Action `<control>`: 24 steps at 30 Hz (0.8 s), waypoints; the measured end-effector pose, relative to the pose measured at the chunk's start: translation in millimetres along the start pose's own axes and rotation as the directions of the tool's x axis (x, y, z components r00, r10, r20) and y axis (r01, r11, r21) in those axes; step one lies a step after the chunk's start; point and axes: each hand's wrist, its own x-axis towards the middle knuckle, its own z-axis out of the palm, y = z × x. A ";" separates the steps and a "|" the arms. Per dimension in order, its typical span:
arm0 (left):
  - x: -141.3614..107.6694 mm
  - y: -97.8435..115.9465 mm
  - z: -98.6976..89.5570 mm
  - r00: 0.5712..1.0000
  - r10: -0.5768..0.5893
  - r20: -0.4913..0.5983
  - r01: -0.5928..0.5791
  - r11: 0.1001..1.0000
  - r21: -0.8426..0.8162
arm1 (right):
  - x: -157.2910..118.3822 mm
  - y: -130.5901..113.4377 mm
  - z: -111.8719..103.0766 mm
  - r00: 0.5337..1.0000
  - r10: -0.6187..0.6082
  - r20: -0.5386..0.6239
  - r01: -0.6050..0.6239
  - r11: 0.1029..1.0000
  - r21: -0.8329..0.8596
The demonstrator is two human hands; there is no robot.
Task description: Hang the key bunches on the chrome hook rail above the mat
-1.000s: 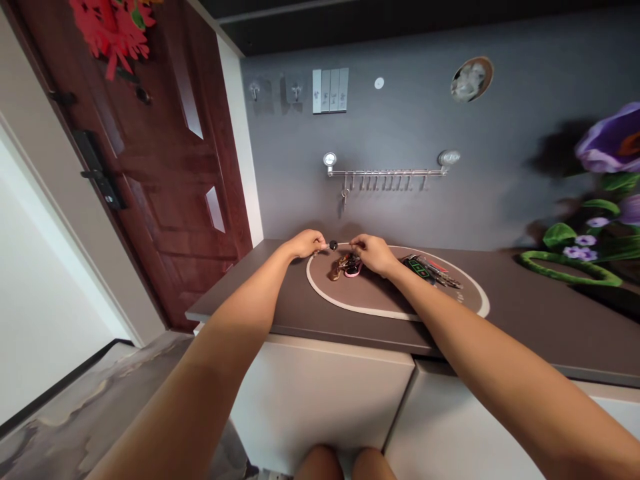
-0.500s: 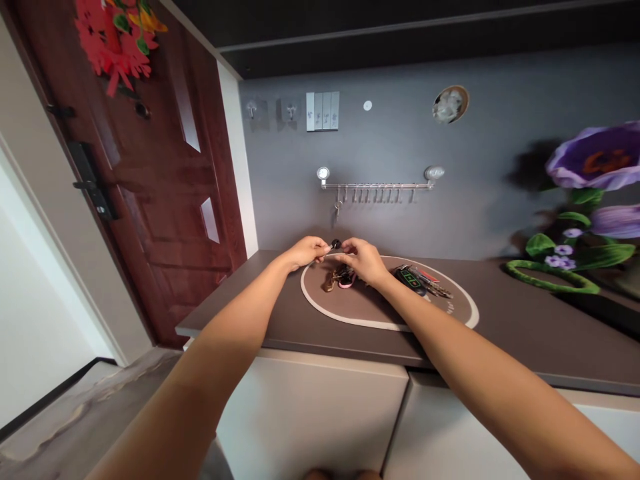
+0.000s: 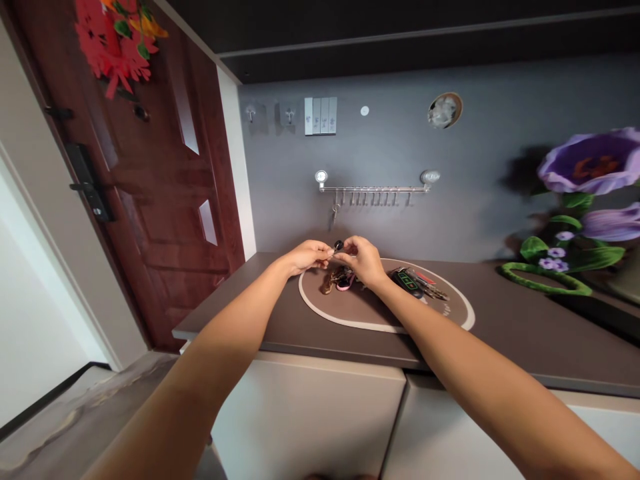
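In the head view my left hand and my right hand meet above the left part of a brown oval mat. Both pinch at a small key with a black head; its metal part is mostly hidden by the fingertips. Just beneath the hands lies a bunch of keys with a brown charm and a pink loop. Right of my right wrist rests a dark key fob with green markings, beside a bunch of metal keys.
A clear hook rail on the grey wall carries one hanging key near its left end. Purple artificial flowers stand on the counter at right. At left is a dark red door; a black shelf overhangs the counter.
My hands have come closer together. My right fingers have closed in from slightly apart to a pinch by the black-headed key. The whole view has shifted slightly.
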 end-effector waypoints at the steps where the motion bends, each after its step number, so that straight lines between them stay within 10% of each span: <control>1: -0.1 0.0 -0.1 1.000 -0.002 0.003 0.002 1.000 -0.011 | 0.0 -0.1 -0.2 1.000 -0.004 -0.007 0.004 1.000 -0.004; 24: -1.8 2.5 -0.3 0.999 -0.043 0.007 0.044 0.986 -0.159 | 1.3 -8.5 -7.0 0.995 -0.070 -0.075 0.077 0.993 0.094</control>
